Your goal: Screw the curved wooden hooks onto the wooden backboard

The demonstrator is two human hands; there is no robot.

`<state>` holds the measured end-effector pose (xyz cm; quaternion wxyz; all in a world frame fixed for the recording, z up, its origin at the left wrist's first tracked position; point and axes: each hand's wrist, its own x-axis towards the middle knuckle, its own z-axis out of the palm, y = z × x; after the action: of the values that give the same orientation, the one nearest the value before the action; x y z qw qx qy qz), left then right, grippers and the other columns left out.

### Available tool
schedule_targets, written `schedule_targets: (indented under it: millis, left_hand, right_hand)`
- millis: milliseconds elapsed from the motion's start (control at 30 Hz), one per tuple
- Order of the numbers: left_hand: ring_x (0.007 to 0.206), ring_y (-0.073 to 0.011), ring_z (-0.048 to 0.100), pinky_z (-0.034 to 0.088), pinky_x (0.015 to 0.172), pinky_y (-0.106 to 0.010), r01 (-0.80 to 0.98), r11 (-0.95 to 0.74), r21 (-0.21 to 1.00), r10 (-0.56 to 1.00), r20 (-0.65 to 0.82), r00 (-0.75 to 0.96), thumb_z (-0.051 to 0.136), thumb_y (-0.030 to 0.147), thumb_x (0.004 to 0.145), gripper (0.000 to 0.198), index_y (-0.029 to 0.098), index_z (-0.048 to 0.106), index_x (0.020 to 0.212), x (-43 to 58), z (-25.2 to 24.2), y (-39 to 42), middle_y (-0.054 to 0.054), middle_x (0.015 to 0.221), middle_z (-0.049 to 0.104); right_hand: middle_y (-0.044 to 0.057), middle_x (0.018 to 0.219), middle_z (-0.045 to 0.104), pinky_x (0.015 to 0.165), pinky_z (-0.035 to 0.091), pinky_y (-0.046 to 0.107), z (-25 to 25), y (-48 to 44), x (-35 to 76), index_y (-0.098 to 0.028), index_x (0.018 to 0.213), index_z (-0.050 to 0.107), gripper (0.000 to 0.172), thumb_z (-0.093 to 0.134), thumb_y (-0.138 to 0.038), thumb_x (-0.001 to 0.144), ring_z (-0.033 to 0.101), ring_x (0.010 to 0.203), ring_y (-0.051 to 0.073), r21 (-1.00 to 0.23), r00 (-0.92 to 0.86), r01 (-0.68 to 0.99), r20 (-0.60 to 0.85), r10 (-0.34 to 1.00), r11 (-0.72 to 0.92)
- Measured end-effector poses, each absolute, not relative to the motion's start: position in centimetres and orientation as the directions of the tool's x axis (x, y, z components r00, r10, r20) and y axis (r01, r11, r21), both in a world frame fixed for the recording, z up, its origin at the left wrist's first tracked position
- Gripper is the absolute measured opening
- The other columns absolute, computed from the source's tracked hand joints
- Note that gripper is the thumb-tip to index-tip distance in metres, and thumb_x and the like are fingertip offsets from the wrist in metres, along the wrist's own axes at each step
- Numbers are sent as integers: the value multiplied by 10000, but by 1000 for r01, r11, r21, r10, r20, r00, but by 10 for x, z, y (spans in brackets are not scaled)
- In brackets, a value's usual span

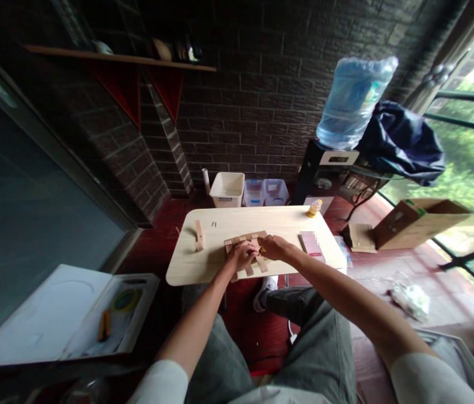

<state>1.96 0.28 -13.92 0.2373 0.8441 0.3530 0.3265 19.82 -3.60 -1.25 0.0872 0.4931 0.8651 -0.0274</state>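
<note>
A small frame of wooden slats (245, 241) lies on a low light-wood table (287, 224) in front of me. My left hand (242, 255) rests on its near left part with the fingers curled down onto the slats. My right hand (274, 247) presses on the right side of the frame, fingers bent over a slat. A loose wooden piece (198, 234) lies apart at the table's left. Two tiny dark pins or screws (214, 224) lie behind it.
A small yellow glue bottle (314, 209) and a pink card (311, 244) sit on the table's right. White and clear bins (227, 188) stand behind the table. An open white case (93, 314) lies at left, a cardboard box (422, 221) at right, and a water jug (352, 101) beyond.
</note>
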Motion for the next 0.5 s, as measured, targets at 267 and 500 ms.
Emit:
schedule_targets:
  millis: [267, 500]
  left_hand:
    - [993, -193, 663, 522, 929, -342, 419, -630, 654, 757, 396, 520, 589, 265, 873, 157, 213, 732, 831, 20, -145, 5, -52, 1011, 726]
    - [1011, -212, 655, 521, 949, -370, 455, -615, 644, 769, 360, 528, 575, 265, 865, 172, 201, 733, 845, 18, -145, 8, -71, 1023, 718]
  right_hand:
    - [174, 1041, 723, 744, 511, 290, -11, -29, 199, -125, 1120, 662, 277, 563, -312, 942, 704, 946, 254, 5, -466, 881, -171, 868, 473]
    - [201, 1034, 727, 750, 533, 307, -3, -36, 184, -83, 1146, 652, 304, 575, -280, 927, 703, 964, 281, 0, -424, 902, -194, 885, 432]
